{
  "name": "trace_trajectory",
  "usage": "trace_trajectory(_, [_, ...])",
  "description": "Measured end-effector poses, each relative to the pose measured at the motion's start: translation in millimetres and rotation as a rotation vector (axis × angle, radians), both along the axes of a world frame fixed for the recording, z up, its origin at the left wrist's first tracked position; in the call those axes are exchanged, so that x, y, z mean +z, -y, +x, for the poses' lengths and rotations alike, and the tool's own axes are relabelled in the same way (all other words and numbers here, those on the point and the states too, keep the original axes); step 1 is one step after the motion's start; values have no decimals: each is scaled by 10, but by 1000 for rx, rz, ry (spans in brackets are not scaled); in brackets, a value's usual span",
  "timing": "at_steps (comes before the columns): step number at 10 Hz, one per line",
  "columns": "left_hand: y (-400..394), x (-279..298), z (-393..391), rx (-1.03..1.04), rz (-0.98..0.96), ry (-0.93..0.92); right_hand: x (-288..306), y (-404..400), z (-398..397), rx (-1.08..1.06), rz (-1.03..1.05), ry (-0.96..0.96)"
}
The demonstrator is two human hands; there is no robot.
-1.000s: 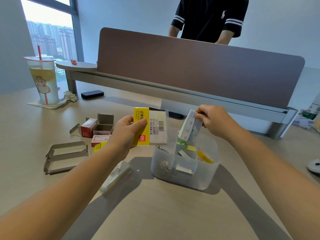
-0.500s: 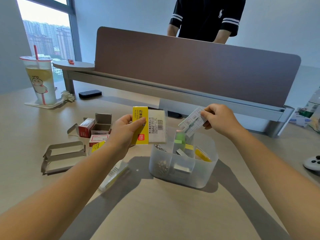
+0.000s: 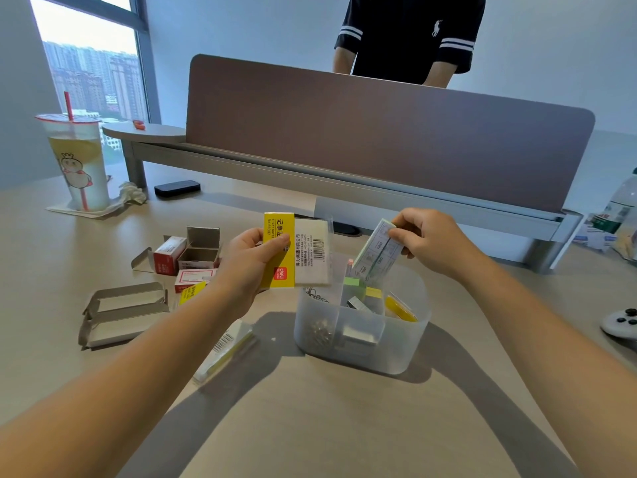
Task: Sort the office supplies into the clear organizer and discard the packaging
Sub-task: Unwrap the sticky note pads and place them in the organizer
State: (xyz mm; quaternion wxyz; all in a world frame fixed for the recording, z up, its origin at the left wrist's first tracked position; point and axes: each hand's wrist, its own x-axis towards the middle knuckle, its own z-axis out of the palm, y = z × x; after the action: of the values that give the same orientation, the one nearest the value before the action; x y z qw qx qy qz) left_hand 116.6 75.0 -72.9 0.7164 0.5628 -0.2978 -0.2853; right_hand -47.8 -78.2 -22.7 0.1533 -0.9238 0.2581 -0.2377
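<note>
The clear organizer [image 3: 403, 353] stands on the desk just right of centre, holding paper clips, staples and coloured note pads in its compartments. My left hand [image 3: 246, 267] grips a yellow-and-white sticky-note wrapper [image 3: 303, 251] upright, left of and above the organizer. My right hand [image 3: 425, 241] pinches a pale sticky-note pad [image 3: 375, 255] tilted over the organizer's back compartment, its lower end near the rim.
Opened red staple boxes [image 3: 186, 255] and flattened grey cartons [image 3: 120, 312] lie at left, a clear wrapper [image 3: 225, 351] in front. A drink cup [image 3: 77, 160] stands far left, a desk divider [image 3: 379, 132] behind, a person beyond it, a white controller [image 3: 620, 324] at right.
My right hand lifted the pale pad up out of the organizer and tilted it, then lowered it a little toward the back compartment. The left hand kept the wrapper still.
</note>
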Motion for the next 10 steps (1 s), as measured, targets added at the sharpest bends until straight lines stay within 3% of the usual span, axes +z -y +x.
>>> trace_trajectory(2, [29,8,-15,-12,0,-13,-4,23,-37,34,34,22])
trace_trajectory(6, [24,-15,31,10,13,-9,-101,-37,190,57,10,-184])
trace_trajectory(8, [2,-9,18,16,12,3,-87,-81,174,77,48,-158])
trace_trajectory(10, [-13,-13,-4,-5,-3,-8,-135,-128,202,32,-110,-218])
